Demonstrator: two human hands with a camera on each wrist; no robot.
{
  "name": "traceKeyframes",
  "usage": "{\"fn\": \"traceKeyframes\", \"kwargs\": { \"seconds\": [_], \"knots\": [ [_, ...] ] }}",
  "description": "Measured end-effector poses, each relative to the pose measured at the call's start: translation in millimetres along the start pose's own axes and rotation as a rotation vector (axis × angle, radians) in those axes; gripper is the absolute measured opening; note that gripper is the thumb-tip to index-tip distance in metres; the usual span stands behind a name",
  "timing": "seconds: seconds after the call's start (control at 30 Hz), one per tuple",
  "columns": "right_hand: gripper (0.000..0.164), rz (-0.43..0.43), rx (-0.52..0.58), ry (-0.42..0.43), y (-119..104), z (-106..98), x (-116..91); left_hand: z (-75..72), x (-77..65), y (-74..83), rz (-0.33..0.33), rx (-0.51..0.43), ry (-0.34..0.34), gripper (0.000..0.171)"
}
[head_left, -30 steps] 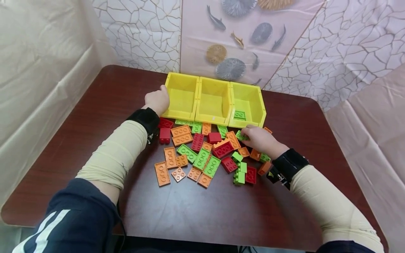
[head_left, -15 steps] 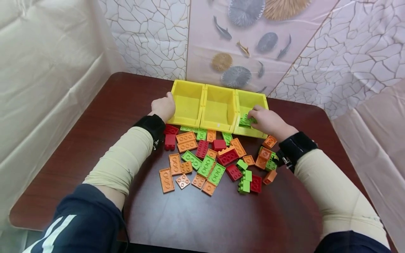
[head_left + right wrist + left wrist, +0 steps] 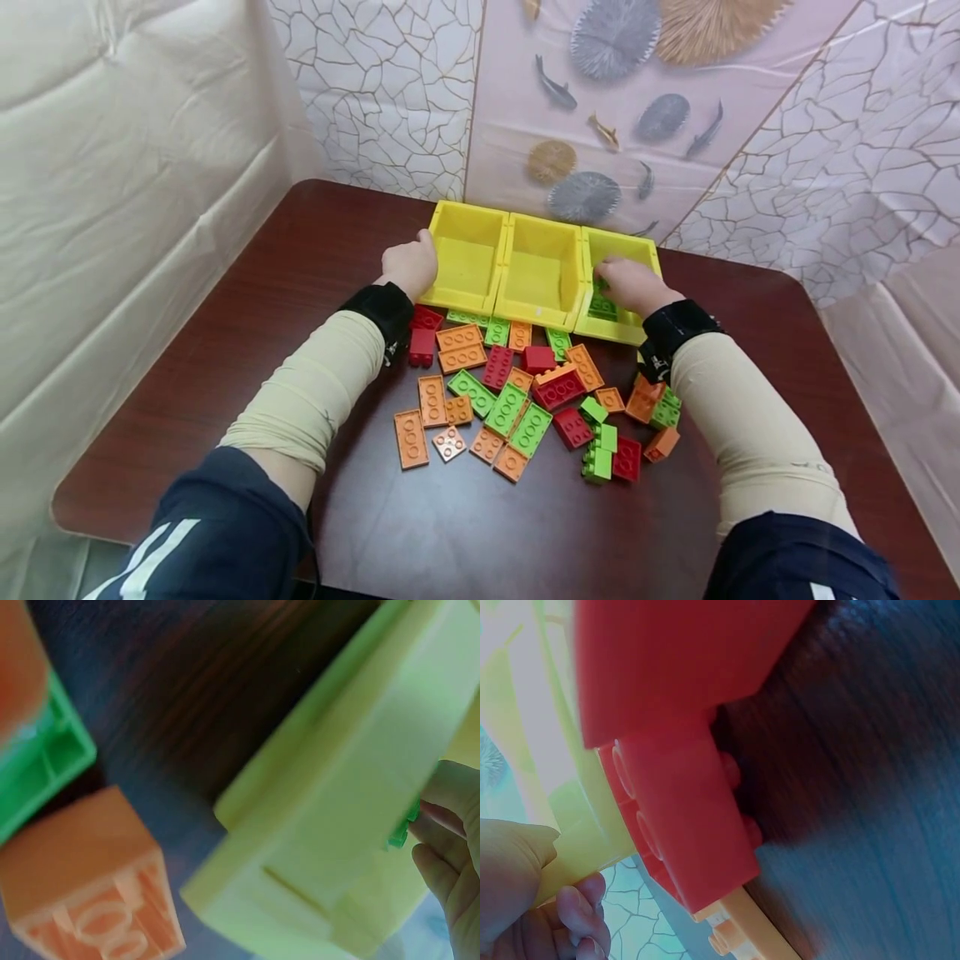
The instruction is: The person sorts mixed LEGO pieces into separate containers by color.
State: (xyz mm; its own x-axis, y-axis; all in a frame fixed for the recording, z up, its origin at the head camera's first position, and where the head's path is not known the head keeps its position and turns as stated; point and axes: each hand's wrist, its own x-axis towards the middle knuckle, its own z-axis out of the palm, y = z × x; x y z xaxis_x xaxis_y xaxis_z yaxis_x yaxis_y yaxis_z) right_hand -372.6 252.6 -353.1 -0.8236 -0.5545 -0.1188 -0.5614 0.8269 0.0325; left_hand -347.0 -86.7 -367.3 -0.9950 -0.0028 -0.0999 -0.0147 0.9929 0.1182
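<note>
My left hand (image 3: 410, 265) grips the left end of a yellow three-compartment bin (image 3: 542, 318). In the left wrist view its thumb and curled fingers hold the rim. My right hand (image 3: 636, 286) reaches into the right compartment, fingers pointing down. Green toy building bricks (image 3: 602, 303) show beneath it. From the right wrist, a green brick (image 3: 403, 829) appears between thumb and fingers, partly covered by the bin wall. The left and middle compartments hold no bricks.
Loose bricks lie in front of the bin: orange (image 3: 411, 439), green (image 3: 531, 430) and red (image 3: 572, 427) ones. A stacked green group (image 3: 598, 461) stands toward the right. Beside my right wrist are orange bricks (image 3: 644, 398). A patterned cloth (image 3: 592, 179) hangs behind the table.
My right hand took a green brick from just in front of the bin, carried it up into the right compartment and moved deeper. The left hand keeps its hold. The head view shifted.
</note>
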Motion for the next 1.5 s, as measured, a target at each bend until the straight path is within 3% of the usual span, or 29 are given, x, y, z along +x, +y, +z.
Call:
{"fn": "traceKeyframes", "kwargs": {
  "seconds": [0.57, 0.73, 0.9, 1.07, 1.3, 1.5],
  "knots": [
    [0.017, 0.039, 0.128, -0.019, 7.2, 14.3, -0.5, -1.7, -4.2, 6.6, 0.010, -0.004, 0.005, 0.041],
    [0.022, 0.015, 0.169, -0.003, 2.4, 6.1, -7.0, 0.1, -2.1, 3.5, 0.014, 0.001, 0.008, 0.046],
    [0.011, -0.044, 0.227, 0.033, -5.0, -0.1, -17.9, -1.0, -2.3, 0.6, 0.010, -0.019, -0.010, 0.044],
    [0.007, -0.084, 0.203, 0.009, -7.8, 5.8, -22.2, -1.4, -1.9, -0.7, 0.003, -0.028, -0.006, 0.041],
    [0.005, -0.046, 0.152, 0.004, -8.5, 13.4, -20.5, 2.5, -1.0, 1.4, 0.012, -0.037, -0.009, 0.039],
    [0.012, -0.054, 0.183, -0.017, -12.8, 8.6, -18.2, -0.2, -1.4, -2.0, 0.013, -0.021, 0.011, 0.040]
  ]
}}
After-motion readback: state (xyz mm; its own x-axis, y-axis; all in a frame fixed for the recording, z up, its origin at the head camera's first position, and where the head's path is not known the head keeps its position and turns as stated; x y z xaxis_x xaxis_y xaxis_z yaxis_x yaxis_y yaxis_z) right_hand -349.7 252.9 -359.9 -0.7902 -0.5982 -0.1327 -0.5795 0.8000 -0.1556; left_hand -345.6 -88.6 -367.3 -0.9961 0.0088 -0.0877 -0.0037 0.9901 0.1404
